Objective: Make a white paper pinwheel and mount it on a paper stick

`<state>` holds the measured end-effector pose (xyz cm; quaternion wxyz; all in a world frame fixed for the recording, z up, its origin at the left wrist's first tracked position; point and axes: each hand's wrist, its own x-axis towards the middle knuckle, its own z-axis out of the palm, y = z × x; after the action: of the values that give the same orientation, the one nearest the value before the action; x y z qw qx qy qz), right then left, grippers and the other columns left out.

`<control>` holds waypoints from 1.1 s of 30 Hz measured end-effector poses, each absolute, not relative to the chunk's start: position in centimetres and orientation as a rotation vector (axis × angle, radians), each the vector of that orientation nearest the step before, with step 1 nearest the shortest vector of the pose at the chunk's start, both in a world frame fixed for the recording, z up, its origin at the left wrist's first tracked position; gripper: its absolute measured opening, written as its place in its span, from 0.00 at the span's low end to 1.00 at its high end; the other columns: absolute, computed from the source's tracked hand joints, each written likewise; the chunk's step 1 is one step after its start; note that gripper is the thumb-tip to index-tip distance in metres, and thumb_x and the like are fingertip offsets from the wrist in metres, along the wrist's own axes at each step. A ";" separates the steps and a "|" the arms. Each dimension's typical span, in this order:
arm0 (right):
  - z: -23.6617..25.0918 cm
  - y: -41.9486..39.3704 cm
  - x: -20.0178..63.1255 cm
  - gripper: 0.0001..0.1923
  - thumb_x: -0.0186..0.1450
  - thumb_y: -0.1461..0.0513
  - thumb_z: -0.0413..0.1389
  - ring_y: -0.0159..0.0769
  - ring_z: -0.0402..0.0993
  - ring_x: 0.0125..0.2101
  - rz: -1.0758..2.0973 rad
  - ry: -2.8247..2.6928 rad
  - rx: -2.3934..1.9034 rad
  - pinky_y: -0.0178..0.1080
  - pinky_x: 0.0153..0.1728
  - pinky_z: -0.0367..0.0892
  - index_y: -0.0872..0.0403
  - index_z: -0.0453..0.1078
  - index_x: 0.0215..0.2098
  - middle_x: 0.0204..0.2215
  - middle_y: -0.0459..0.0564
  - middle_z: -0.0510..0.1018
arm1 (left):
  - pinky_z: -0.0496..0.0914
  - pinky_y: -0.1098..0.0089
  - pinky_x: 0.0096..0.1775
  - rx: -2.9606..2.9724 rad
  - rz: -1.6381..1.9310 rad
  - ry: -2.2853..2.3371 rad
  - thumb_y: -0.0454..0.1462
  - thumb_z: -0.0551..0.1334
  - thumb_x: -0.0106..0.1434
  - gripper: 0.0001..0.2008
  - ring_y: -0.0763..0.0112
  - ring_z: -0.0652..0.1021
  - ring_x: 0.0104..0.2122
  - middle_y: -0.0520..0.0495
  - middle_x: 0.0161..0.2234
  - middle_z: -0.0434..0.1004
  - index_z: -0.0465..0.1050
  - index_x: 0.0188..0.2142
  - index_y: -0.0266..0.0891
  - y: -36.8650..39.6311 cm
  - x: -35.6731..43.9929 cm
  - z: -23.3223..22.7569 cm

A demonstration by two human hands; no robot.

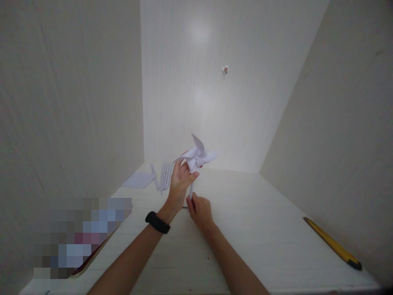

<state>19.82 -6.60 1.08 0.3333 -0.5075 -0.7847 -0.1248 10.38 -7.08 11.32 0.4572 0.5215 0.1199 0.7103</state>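
Your left hand pinches the paper pinwheel at its hub, above the table. Your right hand grips the stick low down. Keep the stick upright and steady under the hub, and pinch lightly so the blades don't crease.

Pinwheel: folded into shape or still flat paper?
Folded: the pinwheel shows curled blades, held up off the table by the left hand.

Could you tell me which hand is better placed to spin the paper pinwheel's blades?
Probably the left hand: its fingers already touch the pinwheel blades, while the right hand grips the stick lower down, steadying it.
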 end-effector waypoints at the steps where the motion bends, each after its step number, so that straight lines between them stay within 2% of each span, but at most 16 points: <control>1: 1.1 -6.6 19.8 0.19 0.70 0.57 0.36 0.31 0.68 0.21 -0.312 -2.044 -1.328 0.33 0.25 0.49 0.55 0.63 0.30 0.20 0.47 0.74 | 0.66 0.66 0.47 1.269 1.747 0.308 0.35 0.66 0.53 0.23 0.65 0.75 0.45 0.45 0.45 0.74 0.62 0.48 0.44 -6.9 10.3 11.1; 6: 1.1 -6.4 19.9 0.19 0.70 0.57 0.36 0.30 0.69 0.22 -0.209 -2.008 -1.331 0.32 0.25 0.51 0.55 0.63 0.31 0.20 0.48 0.74 | 0.65 0.67 0.47 1.261 1.662 0.376 0.35 0.66 0.52 0.19 0.66 0.73 0.47 0.44 0.45 0.74 0.69 0.45 0.39 -5.8 10.4 9.6; 11: 1.2 -6.4 19.9 0.17 0.70 0.57 0.37 0.30 0.69 0.22 -0.164 -1.983 -1.329 0.31 0.25 0.52 0.55 0.63 0.32 0.20 0.47 0.73 | 0.66 0.68 0.43 1.293 1.601 0.456 0.36 0.66 0.53 0.09 0.69 0.75 0.37 0.47 0.33 0.77 0.74 0.34 0.37 -5.1 10.4 8.6; 14: 1.2 -6.4 19.9 0.17 0.70 0.57 0.38 0.30 0.69 0.22 -0.146 -1.982 -1.323 0.30 0.25 0.52 0.55 0.63 0.32 0.20 0.47 0.73 | 0.66 0.70 0.40 1.265 1.605 0.442 0.36 0.66 0.53 0.07 0.71 0.75 0.34 0.48 0.30 0.77 0.74 0.33 0.37 -5.0 10.2 8.5; 22: 1.2 -6.7 19.9 0.14 0.68 0.56 0.41 0.29 0.66 0.20 -0.065 -1.934 -1.286 0.30 0.25 0.52 0.54 0.62 0.32 0.19 0.43 0.71 | 0.66 0.73 0.38 1.044 1.635 0.392 0.34 0.68 0.51 0.09 0.76 0.74 0.32 0.49 0.32 0.76 0.75 0.33 0.37 -4.4 9.9 8.4; 33: 1.3 -6.6 19.8 0.11 0.67 0.57 0.42 0.30 0.66 0.21 -0.058 -1.954 -1.302 0.31 0.25 0.52 0.53 0.63 0.34 0.19 0.42 0.70 | 0.66 0.74 0.37 0.954 1.618 0.411 0.35 0.70 0.48 0.12 0.76 0.74 0.32 0.49 0.31 0.77 0.74 0.33 0.36 -4.1 9.6 8.5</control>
<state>19.84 -6.62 1.33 0.3862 -0.5113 -0.7674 -0.0227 9.62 -4.14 8.49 0.5723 0.4069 0.1754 0.6901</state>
